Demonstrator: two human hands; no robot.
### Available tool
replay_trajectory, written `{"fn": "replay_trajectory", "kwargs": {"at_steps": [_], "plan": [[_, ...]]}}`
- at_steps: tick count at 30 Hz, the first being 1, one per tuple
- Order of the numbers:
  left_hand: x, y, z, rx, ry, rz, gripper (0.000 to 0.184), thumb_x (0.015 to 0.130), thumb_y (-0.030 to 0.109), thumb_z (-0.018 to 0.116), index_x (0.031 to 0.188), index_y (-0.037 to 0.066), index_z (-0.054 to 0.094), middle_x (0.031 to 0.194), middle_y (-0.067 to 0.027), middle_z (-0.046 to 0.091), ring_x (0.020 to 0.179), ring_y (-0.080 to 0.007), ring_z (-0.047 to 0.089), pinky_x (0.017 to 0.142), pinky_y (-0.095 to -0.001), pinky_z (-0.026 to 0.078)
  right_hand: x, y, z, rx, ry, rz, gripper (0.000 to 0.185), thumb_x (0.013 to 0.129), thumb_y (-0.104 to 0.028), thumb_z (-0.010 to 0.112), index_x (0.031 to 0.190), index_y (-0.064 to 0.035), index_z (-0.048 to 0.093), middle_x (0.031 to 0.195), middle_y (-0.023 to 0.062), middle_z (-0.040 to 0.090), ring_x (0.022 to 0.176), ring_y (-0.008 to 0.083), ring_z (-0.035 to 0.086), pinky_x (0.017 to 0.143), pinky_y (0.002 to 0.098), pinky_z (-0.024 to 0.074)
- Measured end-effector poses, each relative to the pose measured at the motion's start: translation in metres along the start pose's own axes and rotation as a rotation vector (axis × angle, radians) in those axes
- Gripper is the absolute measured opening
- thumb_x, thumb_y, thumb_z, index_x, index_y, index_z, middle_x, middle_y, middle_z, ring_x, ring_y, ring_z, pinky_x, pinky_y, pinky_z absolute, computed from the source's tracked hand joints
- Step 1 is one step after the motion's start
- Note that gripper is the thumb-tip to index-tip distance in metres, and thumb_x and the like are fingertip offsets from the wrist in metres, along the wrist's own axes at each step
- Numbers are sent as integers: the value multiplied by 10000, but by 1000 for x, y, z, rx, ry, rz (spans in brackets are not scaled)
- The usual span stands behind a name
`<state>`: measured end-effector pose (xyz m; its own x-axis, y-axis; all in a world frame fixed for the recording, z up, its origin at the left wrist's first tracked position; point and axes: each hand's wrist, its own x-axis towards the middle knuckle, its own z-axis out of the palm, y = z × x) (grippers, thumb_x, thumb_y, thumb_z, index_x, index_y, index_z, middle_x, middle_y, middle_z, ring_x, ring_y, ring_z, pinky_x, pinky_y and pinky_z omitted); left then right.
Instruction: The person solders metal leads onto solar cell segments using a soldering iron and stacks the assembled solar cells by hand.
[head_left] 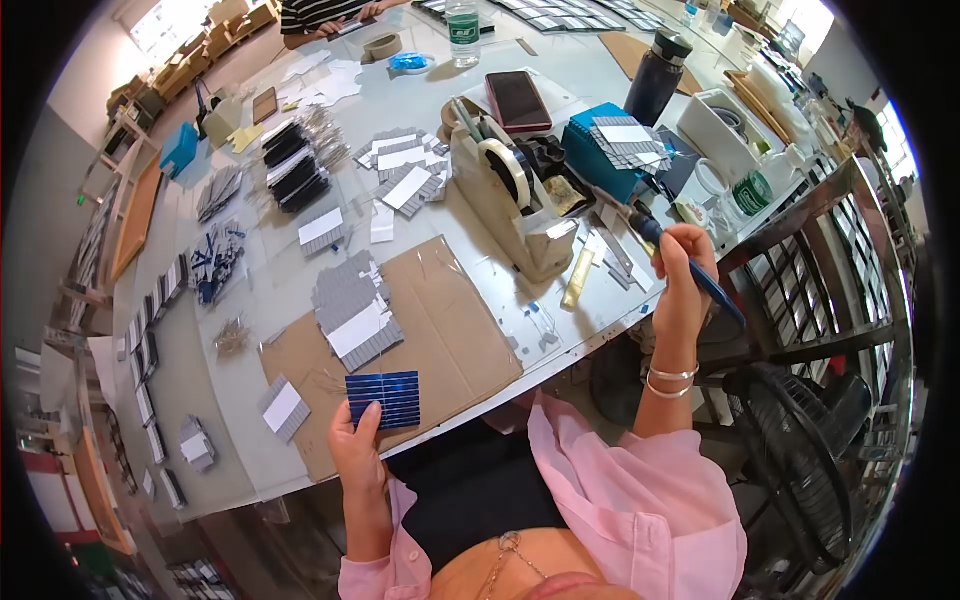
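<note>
Left fingers [369, 418] pinch blue panel [398, 396] at lower left.

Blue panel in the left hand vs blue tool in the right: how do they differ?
Shape: the blue panel is flat and roughly square; the blue tool is long and slender.
Surface: the panel has pale lines across its face; the tool's handle looks plain.
Position: the left hand holds the panel at its lower left edge; the right hand grips the tool along its length.
Shared: both are dark blue and hand-held.
</note>
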<state>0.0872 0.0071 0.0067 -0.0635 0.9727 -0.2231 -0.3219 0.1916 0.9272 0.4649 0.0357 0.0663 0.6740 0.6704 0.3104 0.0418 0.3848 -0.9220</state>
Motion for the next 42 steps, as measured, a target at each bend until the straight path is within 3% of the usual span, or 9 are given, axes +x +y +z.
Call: {"fn": "replay_trajectory", "kwargs": {"at_steps": [10,13,19,21,26,28,31,36,42], "plan": [[-2,-6,-2,-42,44,14,154,878,24,648,1024,-26,651,968,-54,680,862,-111,619,823,-257,479,32,12,36,-259,-159,-85,221,852,-156,666,1008,-12,602,801,-1,582,712,34,491,626,177,394],[7,22,14,331,-50,93,136,865,56,673,984,-9,668,916,-57,688,826,-107,626,777,-254,487,20,2,40,-91,-146,-109,173,868,-108,636,987,7,585,772,7,556,644,53,473,578,195,369],[103,78,88,1124,25,1027,128,822,159,675,905,62,670,832,-117,659,749,-299,634,626,-363,494,-12,-16,32,-28,-114,-130,136,856,-51,595,965,25,564,746,35,526,611,78,483,562,204,365],[156,74,109,1085,87,1250,109,828,187,657,879,91,661,793,-71,650,722,-279,625,586,-384,479,-20,-21,26,-16,-139,-121,131,851,-39,585,962,28,562,746,34,521,612,83,492,555,207,368],[203,55,134,1421,211,1359,276,849,170,634,1113,91,645,1096,-129,638,1037,-283,600,883,-359,483,-32,-30,15,-17,-157,-126,151,835,-52,603,956,29,561,766,38,527,607,85,495,551,213,378],[161,55,137,1364,-20,1255,334,853,146,618,1174,53,617,1196,-166,593,1113,-310,560,988,-387,424,-35,-29,12,-71,-172,-166,156,869,-88,589,977,20,557,729,36,502,593,87,451,548,211,332],[78,81,125,809,-722,898,278,856,95,587,1120,23,634,1103,-155,639,1046,-335,591,957,-408,454,-37,-31,10,-40,-139,-110,157,835,-51,597,962,33,557,807,57,534,602,89,496,548,212,371],[-27,129,93,522,-1171,837,255,931,71,479,1129,56,640,1155,-55,652,1040,-209,619,1033,-468,381,-39,-24,18,-4,-167,-122,164,836,-40,581,976,41,551,817,63,531,596,110,496,555,220,365],[-67,111,105,209,-667,1237,212,917,145,536,1002,-6,658,1023,-131,657,969,-224,638,969,-505,420,-50,-28,38,-56,-243,-143,154,836,-36,547,961,53,547,755,78,513,591,122,478,562,235,367]]}}
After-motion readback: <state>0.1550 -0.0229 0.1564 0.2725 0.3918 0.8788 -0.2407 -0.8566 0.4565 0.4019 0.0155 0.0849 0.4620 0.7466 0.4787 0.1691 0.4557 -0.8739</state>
